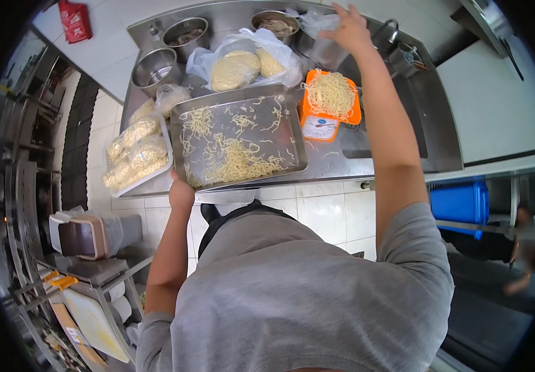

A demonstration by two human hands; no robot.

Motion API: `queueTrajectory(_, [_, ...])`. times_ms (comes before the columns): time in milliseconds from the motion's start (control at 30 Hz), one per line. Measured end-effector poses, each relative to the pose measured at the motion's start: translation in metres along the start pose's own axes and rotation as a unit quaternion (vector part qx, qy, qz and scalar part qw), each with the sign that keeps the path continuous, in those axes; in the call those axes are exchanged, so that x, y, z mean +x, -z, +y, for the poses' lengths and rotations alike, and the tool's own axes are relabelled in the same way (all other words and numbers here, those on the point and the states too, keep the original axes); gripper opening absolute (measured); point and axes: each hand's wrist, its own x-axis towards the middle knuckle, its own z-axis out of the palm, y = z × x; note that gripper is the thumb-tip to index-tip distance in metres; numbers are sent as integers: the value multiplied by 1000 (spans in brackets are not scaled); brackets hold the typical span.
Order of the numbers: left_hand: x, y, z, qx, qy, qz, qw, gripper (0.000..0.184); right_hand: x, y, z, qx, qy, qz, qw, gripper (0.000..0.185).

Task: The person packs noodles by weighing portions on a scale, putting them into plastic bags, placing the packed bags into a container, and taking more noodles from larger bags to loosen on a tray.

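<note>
"Listing the left hand [182, 193] first?"

"At the near left corner of one metal tray [284, 140], thumb up against it; the other fingers are hidden, so whether it grips I cannot tell."

"Right hand [351, 32]?"

"One, arm stretched across the counter [323, 166], fingers spread wide at a clear plastic bag [318, 22] on the far side."

"Tray contents?"

"Loose pale noodles [236, 160], thickest along the near side, stray strands elsewhere."

"Adjoining items?"

"Right of the tray: one orange container [355, 113], noodles heaped on top. Left: one clear plastic box [169, 144], packed with noodle bundles. Behind: one white bag [289, 62] around two pale rounded masses."
</note>
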Motion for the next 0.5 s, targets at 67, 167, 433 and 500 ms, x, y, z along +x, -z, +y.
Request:
queueTrajectory(67, [0, 13, 7, -27, 1, -30, 999, 61, 28, -28, 36, -25, -24, -40, 999, 51])
queueTrajectory(167, [-8, 14, -6, -30, -1, 18, 999, 66, 48, -16, 46, 74, -88, -85, 990, 24])
queueTrajectory(433, [-31, 58, 41, -99, -180, 92, 974, 47, 57, 33, 33, -147, 66, 0, 987, 20])
queueTrajectory(500, [-25, 63, 62, -131, -222, 76, 963, 43, 62, 29, 47, -118, 50, -54, 990, 18])
